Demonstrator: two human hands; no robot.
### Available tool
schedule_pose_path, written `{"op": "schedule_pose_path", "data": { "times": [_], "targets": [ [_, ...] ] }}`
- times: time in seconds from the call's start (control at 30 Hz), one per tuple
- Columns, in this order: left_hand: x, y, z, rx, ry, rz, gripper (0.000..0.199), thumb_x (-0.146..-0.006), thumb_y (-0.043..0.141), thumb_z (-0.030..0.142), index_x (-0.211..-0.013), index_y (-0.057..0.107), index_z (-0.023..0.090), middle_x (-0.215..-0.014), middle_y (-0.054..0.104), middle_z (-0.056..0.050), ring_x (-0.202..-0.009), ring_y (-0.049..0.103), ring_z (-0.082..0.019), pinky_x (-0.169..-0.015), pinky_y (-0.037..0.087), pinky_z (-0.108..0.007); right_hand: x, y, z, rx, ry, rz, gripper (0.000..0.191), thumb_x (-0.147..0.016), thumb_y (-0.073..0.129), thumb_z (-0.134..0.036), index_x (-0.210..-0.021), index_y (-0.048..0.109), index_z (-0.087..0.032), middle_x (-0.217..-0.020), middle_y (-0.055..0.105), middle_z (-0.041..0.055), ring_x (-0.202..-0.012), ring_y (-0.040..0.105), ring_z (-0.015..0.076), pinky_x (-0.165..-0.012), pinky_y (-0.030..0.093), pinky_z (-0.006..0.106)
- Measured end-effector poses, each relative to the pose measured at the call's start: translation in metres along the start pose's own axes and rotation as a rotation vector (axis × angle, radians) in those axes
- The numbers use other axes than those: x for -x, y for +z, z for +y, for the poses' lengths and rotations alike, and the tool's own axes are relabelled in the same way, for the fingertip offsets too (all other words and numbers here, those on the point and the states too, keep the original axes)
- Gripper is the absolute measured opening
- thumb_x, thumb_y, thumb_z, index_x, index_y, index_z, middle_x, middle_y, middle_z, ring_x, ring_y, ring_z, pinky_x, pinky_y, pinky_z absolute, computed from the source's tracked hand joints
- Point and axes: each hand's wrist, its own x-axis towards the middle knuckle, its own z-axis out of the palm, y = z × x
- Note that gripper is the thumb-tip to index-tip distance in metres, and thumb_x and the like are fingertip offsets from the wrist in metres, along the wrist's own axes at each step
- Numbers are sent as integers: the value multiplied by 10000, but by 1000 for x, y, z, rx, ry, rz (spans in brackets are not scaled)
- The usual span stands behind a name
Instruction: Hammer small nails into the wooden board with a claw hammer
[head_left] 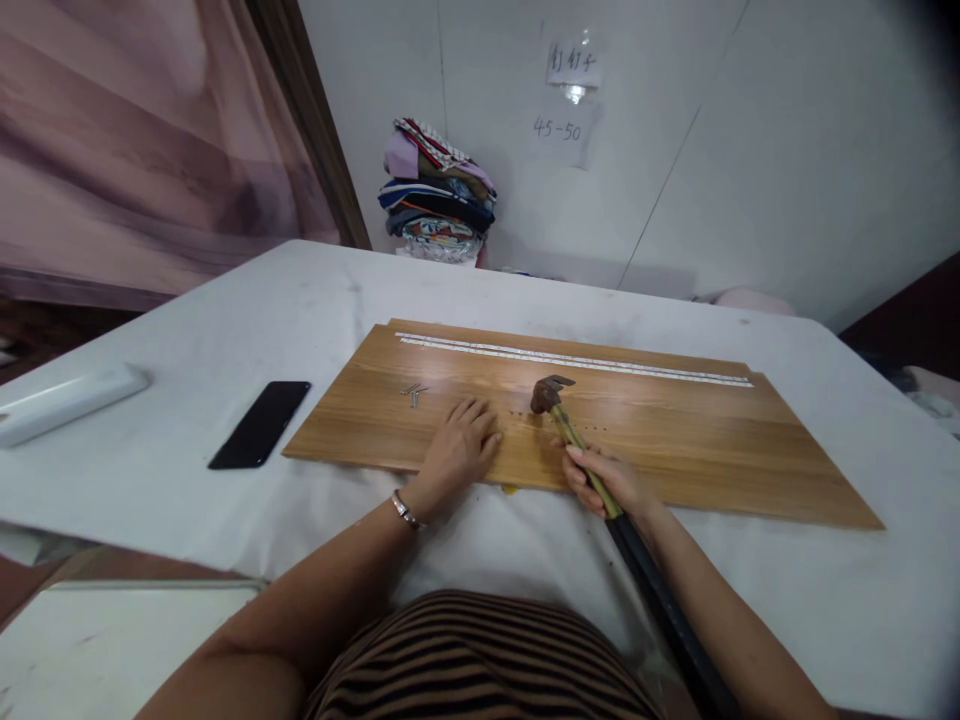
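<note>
My right hand (604,478) is wrapped round the handle of a claw hammer (571,432), whose rusty brown head is raised over a wooden board (675,430). The handle is yellowish near the head and black further down, past my forearm. My left hand (466,438) lies on the board near its front edge, fingers stretched out and nothing visible in them. Several loose nails (414,392) lie on the board just left of that hand. A row of small dark spots (519,412) runs between my hands; I cannot tell if they are nail heads or holes.
Two white measuring strips (570,362) lie along the board's back edge. On the white-covered table (330,300) are a black phone (261,424) and a white rolled object (71,400) at left. Folded cloths (439,195) are stacked by the wall behind.
</note>
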Motion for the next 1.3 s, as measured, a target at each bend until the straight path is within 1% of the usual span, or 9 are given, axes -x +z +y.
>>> {"op": "schedule_pose_path", "data": {
  "times": [0.2, 0.3, 0.43, 0.57, 0.67, 0.77, 0.93, 1.03, 1.3],
  "targets": [
    [-1, -1, 1, 32, -4, 15, 215, -945, 551, 263, -1104, 674, 188, -1328, 638, -135, -1318, 528, -308, -1152, 415, -514, 0, 0, 1, 4, 25, -25, 443, -800, 719, -537, -1047, 578, -197, -574, 500, -107, -290, 337, 37, -267, 285, 169],
    [-1, -1, 1, 56, -2, 18, 209, -943, 545, 264, -1095, 673, 199, -1317, 642, -133, -1312, 531, -305, -1142, 423, -526, 0, 0, 2, 14, 32, -16, 443, -795, 723, -536, -1043, 579, -199, -570, 497, -109, -287, 336, 38, -265, 286, 170],
    [-1, 0, 1, 38, -3, 5, 204, -944, 546, 260, -1086, 673, 186, -1326, 639, -138, -1316, 530, -306, -1152, 412, -514, 1, 0, 2, 18, 19, 0, 456, -793, 727, -539, -1054, 578, -196, -575, 499, -112, -288, 335, 34, -266, 296, 166],
    [-1, 1, 0, 28, -10, 8, 221, -946, 549, 272, -1105, 668, 174, -1342, 632, -146, -1320, 524, -318, -1153, 408, -515, 2, 1, 1, 15, 20, -13, 446, -803, 718, -537, -1056, 573, -198, -579, 505, -109, -289, 336, 33, -261, 292, 166],
    [-1, 0, 0, 45, -2, 8, 198, -944, 544, 266, -1074, 667, 180, -1317, 640, -140, -1314, 526, -306, -1163, 399, -513, 1, 1, 1, 26, 36, -28, 443, -798, 722, -538, -1043, 573, -200, -570, 505, -110, -287, 337, 35, -262, 290, 166],
    [-1, -2, 1, 55, -6, 8, 182, -945, 543, 265, -1054, 666, 189, -1308, 642, -137, -1315, 525, -298, -1170, 392, -516, 0, 2, 1, 19, 46, -14, 457, -779, 736, -545, -1034, 575, -202, -567, 504, -112, -285, 333, 36, -260, 286, 167],
    [-1, -2, 2, 42, -11, -3, 220, -947, 543, 272, -1097, 668, 172, -1340, 630, -152, -1324, 518, -314, -1167, 395, -519, 1, 2, -1, 13, 36, 2, 470, -780, 737, -544, -1048, 576, -193, -575, 498, -111, -291, 331, 35, -261, 289, 172],
    [0, 1, 0, 46, -15, 6, 230, -948, 543, 279, -1115, 672, 188, -1340, 634, -140, -1331, 519, -312, -1159, 405, -527, 1, 2, -2, 15, 26, -6, 462, -788, 730, -540, -1048, 576, -191, -572, 492, -112, -291, 328, 33, -263, 288, 171],
    [-1, 1, 0, 67, -9, 18, 204, -940, 555, 272, -1090, 677, 205, -1316, 645, -125, -1312, 537, -298, -1158, 408, -523, 1, 1, 2, 18, 35, -20, 471, -786, 732, -548, -1049, 568, -194, -576, 499, -113, -289, 339, 36, -261, 299, 171]
  ]
}}
